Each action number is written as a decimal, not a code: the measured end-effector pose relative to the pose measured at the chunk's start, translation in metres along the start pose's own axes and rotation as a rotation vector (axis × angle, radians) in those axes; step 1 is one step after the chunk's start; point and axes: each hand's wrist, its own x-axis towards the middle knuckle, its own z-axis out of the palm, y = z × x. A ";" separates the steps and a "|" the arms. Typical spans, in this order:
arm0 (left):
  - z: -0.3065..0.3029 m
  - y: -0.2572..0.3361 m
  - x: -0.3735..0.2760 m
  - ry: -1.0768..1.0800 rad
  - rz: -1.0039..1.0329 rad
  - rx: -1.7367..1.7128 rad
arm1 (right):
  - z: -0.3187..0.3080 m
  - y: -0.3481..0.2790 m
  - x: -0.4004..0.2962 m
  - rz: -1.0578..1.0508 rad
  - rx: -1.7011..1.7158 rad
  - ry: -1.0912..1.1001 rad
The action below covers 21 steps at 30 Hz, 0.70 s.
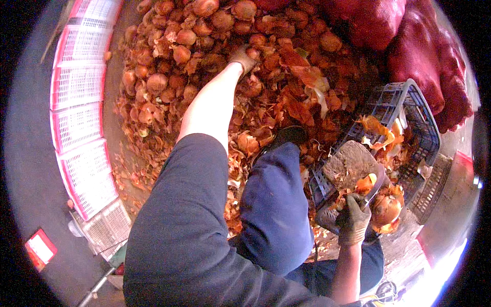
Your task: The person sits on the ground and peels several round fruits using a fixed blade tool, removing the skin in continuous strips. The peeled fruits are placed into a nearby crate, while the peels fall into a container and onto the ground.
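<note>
My left hand, in a glove, reaches into a large heap of brown onions and loose skins. It touches an onion at its fingers; whether the fingers grip it is unclear. At the lower right my gloved right hand is shut on a knife, its blade pointing up and away. A piece of orange skin lies against the blade. Just beyond is a worn block, resting over a blue-grey plastic crate with onion skins inside. One large onion sits right of the hand.
Red mesh sacks lie at the upper right. A row of white and red plastic crates lines the left side. Another slatted crate stands beyond the blue-grey one. My bent knee is between my arms, with loose skins around it.
</note>
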 end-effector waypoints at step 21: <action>-0.072 0.186 -0.259 0.046 0.866 -0.076 | -0.023 -0.007 -0.047 -0.074 0.207 -0.174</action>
